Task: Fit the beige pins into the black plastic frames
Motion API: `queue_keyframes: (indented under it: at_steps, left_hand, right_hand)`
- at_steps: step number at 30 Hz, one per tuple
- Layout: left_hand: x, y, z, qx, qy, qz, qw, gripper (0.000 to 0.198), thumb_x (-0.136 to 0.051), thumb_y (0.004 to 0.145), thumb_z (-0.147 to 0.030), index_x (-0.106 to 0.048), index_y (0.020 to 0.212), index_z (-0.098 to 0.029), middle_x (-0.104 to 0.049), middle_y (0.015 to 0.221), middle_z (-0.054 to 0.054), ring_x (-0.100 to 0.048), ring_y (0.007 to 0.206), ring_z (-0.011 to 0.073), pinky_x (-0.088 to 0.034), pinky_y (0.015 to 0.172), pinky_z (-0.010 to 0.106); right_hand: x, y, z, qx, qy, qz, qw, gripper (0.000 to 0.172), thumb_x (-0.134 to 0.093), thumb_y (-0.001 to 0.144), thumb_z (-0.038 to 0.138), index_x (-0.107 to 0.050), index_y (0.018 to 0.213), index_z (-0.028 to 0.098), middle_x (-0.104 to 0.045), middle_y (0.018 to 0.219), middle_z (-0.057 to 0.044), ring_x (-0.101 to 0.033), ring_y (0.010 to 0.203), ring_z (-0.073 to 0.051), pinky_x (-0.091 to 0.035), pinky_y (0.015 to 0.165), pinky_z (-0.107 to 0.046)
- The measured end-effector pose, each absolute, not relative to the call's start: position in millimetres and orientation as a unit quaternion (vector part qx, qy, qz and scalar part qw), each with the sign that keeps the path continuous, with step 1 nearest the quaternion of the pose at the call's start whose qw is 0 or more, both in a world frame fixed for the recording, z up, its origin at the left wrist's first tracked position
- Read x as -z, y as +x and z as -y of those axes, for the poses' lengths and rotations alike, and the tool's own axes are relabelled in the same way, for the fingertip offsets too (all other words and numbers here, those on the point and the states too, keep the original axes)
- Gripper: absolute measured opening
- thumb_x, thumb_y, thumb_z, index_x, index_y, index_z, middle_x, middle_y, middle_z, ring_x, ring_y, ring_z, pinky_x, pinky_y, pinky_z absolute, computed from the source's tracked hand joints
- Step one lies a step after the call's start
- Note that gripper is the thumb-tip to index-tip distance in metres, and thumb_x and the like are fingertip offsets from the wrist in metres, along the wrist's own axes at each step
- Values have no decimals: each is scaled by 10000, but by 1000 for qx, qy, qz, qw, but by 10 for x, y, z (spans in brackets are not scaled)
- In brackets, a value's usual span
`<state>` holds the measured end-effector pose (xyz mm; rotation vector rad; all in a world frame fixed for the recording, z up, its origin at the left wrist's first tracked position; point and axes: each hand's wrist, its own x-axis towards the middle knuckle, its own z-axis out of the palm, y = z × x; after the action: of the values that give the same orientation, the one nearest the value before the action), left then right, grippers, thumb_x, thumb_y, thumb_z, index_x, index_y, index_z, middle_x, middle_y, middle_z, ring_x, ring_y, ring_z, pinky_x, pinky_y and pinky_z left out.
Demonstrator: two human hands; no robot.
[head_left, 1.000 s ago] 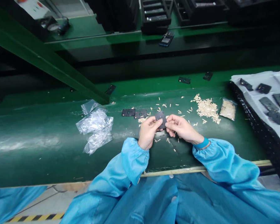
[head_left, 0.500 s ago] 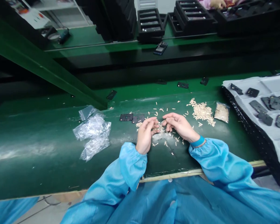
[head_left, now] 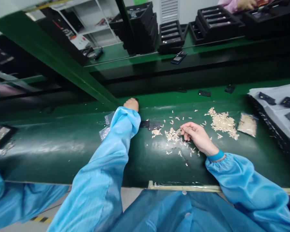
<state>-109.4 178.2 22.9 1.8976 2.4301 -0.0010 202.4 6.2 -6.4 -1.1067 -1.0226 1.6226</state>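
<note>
My left hand (head_left: pixel 131 104) reaches to the back of the green bench, its back towards me. A dark edge of a small black plastic part (head_left: pixel 137 99) shows beside it; the fingers are hidden. My right hand (head_left: pixel 192 133) is at the right side of a small heap of pale short strips (head_left: pixel 172 134), thumb and forefinger pinched together. What they hold, if anything, is too small to make out. Left of the heap lie a smaller cluster of strips (head_left: pixel 156 132) and two flat black plastic parts, one (head_left: pixel 145 124) beside the other (head_left: pixel 154 125).
A larger pile of strips (head_left: pixel 223 124) and a filled clear bag (head_left: pixel 247 124) lie right. Black parts rest on a white-lined tray (head_left: pixel 270 91). My left sleeve partly covers clear plastic bags (head_left: pixel 104 132). A green post (head_left: pixel 87 80) slants behind. A co-worker's hand (head_left: pixel 246 4) is top right.
My left hand has left the heap of strips and moved to the back left, onto a black part. My right hand stays by the heap, its fingers now pinched. The view has shifted left.
</note>
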Motion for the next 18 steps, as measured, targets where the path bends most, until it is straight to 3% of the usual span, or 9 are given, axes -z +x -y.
queue_keyframes:
  at_steps: [2, 8, 11, 15, 18]
  left_hand:
    - [-182, -1072, -1835, 31, 612, -790, 27, 465, -259, 933, -14, -584, 1244, 104, -601, 1259, 395, -599, 1226, 440, -455, 947, 537]
    - [-254, -1177, -1942, 85, 638, -765, 11, 383, -485, 865, -92, -644, 1188, 40, -641, 1224, 354, -628, 1155, 430, -469, 884, 462]
    - [-353, -1187, -1930, 78, 633, -770, -7, 383, -503, 861, -140, -665, 1179, 0, -662, 1191, 338, -652, 1087, 415, -482, 825, 438]
    - [-454, -1036, -1728, 36, 650, -758, -22, 424, -430, 943, -267, -655, 1277, -130, -718, 1140, 231, -671, 1045, 378, -486, 828, 417]
    - [-495, -857, -1396, -51, 701, -711, 24, 406, -476, 946, -344, -659, 1286, -217, -749, 1108, 147, -679, 1039, 352, -488, 872, 406]
  right_hand:
    - [48, 2016, -65, -652, -451, 411, 450, 252, -723, 861, 393, -681, 963, 167, -709, 748, -8, -568, 512, -81, -414, 468, -214]
    - [19, 2001, -89, -645, -451, 425, 448, 168, -643, 883, 325, -669, 957, 176, -715, 757, -5, -564, 506, -73, -409, 456, -198]
    - [11, 1989, -82, -639, -452, 437, 444, 145, -630, 882, 303, -662, 942, 175, -714, 754, -5, -560, 504, -73, -410, 450, -195]
    - [-11, 1980, -53, -630, -452, 450, 444, 142, -627, 885, 304, -659, 936, 176, -723, 763, -19, -569, 508, -80, -421, 448, -200]
    - [-61, 2069, -121, -590, -478, 477, 442, 139, -599, 898, 286, -663, 958, 179, -730, 788, -30, -595, 529, -89, -443, 464, -207]
